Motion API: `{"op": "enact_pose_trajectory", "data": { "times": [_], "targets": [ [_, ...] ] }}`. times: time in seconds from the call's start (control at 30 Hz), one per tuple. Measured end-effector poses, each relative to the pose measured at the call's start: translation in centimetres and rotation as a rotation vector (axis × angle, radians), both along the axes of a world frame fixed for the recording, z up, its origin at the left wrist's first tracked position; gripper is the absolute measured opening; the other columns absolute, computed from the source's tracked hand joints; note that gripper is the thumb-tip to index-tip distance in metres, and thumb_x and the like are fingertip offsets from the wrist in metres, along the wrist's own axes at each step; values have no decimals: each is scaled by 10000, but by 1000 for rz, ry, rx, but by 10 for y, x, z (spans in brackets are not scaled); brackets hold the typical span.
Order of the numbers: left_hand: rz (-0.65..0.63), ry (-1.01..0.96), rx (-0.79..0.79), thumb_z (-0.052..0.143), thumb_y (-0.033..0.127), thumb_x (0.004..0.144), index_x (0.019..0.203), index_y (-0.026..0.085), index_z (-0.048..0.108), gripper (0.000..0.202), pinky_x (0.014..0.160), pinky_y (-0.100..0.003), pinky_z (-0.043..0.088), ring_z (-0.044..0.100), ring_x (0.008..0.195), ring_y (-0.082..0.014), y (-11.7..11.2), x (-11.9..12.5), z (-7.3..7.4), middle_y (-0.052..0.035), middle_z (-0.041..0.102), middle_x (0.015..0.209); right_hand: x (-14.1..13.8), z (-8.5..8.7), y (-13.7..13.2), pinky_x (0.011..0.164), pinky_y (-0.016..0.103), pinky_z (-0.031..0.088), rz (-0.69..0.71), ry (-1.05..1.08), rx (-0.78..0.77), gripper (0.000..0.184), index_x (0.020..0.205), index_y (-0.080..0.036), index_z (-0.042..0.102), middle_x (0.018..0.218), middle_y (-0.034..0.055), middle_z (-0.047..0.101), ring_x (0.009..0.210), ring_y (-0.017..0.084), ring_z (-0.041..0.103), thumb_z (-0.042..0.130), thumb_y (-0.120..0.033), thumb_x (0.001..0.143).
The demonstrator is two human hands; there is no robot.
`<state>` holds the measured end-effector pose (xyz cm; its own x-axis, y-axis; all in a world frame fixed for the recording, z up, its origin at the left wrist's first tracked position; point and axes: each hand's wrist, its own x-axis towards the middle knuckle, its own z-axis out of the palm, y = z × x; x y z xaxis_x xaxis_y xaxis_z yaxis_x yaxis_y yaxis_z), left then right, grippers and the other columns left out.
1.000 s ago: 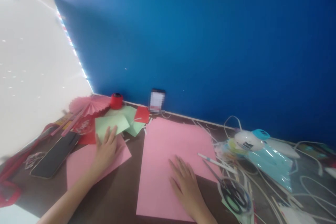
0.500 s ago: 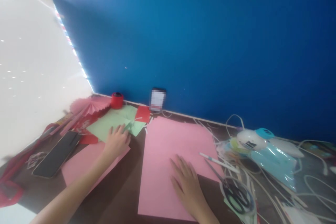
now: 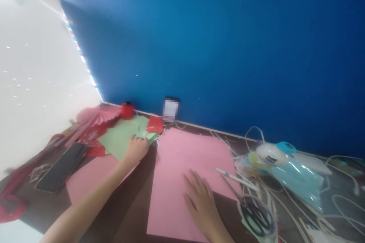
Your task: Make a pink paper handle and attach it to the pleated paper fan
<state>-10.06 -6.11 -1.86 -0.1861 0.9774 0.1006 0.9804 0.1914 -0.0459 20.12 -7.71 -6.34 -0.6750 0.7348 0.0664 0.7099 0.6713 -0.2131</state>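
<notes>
Two pink paper sheets lie on the counter. The large pink sheet runs lengthwise away toward the blue wall; the right hand lies flat on it, fingers spread. The left hand, fingers curled, pinches the green paper above the smaller pink sheet.

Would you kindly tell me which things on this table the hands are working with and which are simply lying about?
In hand:
left hand on the green paper
right hand flat on the large pink sheet

Lying about:
phone
scissors
red spool
pink paper fan
pen
</notes>
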Motion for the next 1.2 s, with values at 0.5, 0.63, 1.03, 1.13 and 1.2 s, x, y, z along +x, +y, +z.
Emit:
{"op": "enact_pose_trajectory", "data": {
  "times": [0.5,0.63,1.03,1.13,1.2],
  "targets": [
    [196,-131,-112,330,11,757,1257,163,396,527,575,-287,443,640,710,-226,-41,-35,0,-128,637,948,1,-1,-1,1070,498,213,13,30,-3,469,1370,-285,308,1451,23,283,1339,227,207,320,-348,906],
    [289,-115,-20,320,54,773,1263,139,406,505,610,-295,448,642,782,-255,-45,-53,15,-137,657,907,-3,-4,-2,1065,509,210,4,16,0,468,1371,-282,306,1451,29,280,1338,238,209,308,-343,907],
    [330,-641,465,563,291,718,930,98,606,290,711,-286,516,656,778,-206,-47,-86,35,-67,692,822,-7,-3,-2,1066,522,198,-30,58,-17,474,1365,-277,316,1449,39,286,1340,245,200,338,-315,893],
    [298,-600,570,481,324,807,1000,135,580,288,815,-295,486,625,887,-180,-61,-62,42,-67,657,1002,-6,-2,-4,1058,514,241,-41,158,-54,477,1357,-263,323,1448,55,282,1337,250,209,359,-293,882],
    [137,-530,502,465,316,829,951,192,605,223,784,-296,494,623,832,-173,-66,-26,41,-37,662,990,-10,1,-8,1035,478,316,-98,286,-62,504,1374,-249,278,1447,71,272,1329,245,235,365,-276,878]
  ]
}}
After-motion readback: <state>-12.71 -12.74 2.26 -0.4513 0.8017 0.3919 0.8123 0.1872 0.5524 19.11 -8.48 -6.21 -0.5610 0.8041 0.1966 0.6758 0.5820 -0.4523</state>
